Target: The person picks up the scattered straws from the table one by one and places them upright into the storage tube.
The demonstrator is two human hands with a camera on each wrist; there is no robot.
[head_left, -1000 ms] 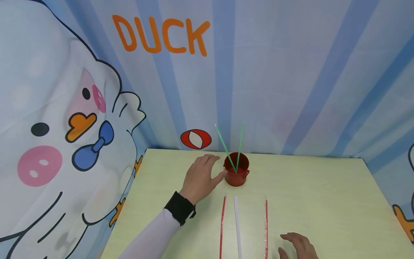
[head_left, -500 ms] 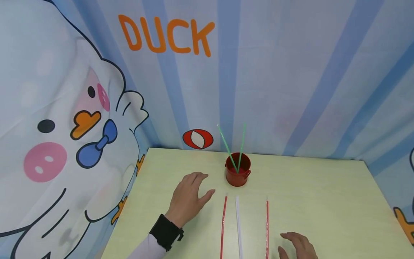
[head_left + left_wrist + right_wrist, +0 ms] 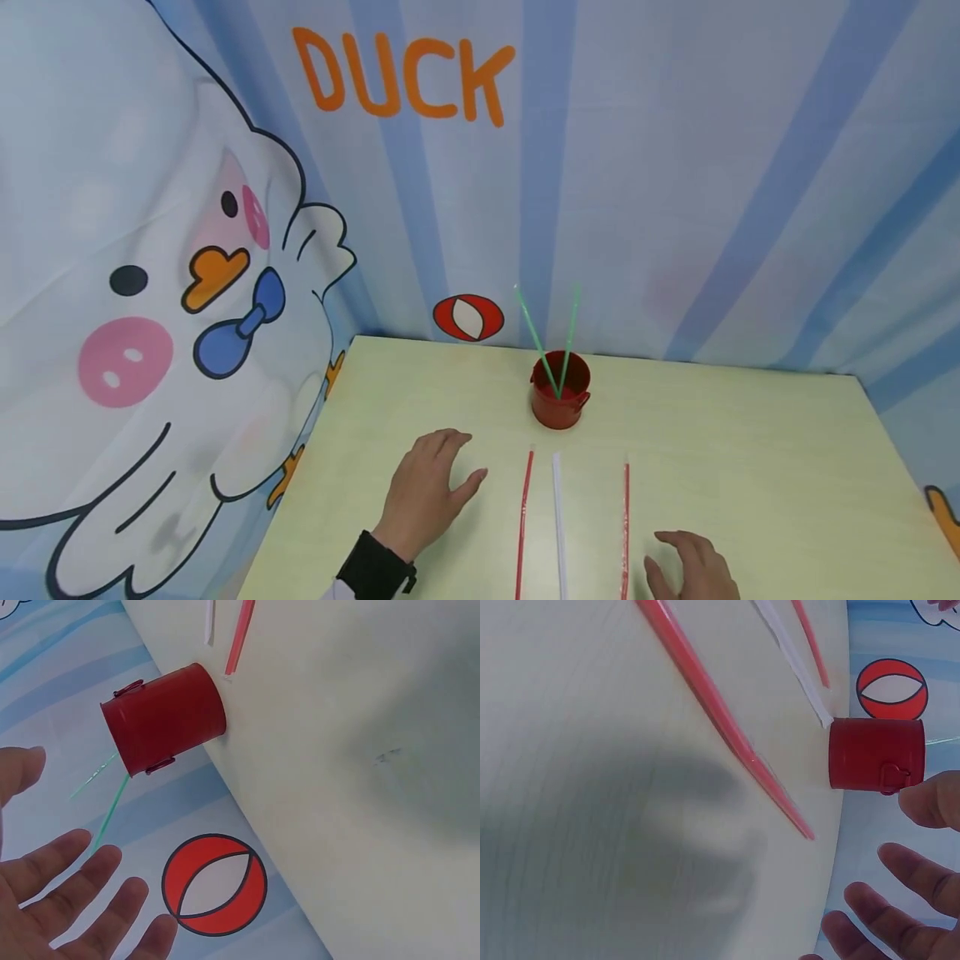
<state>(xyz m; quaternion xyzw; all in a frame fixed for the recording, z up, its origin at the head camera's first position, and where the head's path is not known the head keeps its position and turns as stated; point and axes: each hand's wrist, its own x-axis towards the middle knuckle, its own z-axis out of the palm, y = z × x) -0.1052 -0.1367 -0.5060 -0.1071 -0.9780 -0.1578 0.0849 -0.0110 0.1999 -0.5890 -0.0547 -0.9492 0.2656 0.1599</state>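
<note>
The work seems to be between grasps, with two slim green straws (image 3: 536,336) leaning in a round, glossy, likely metal red bucket (image 3: 553,410) toward the bench's back. The left hand (image 3: 423,497) and right hand (image 3: 697,570) are apart, empty, fingers parted, flanking two shiny red straws (image 3: 524,525) and a matte white straw (image 3: 559,525) on the smooth bench (image 3: 757,467); lifting one probably calls for a light fingertip pinch.
</note>
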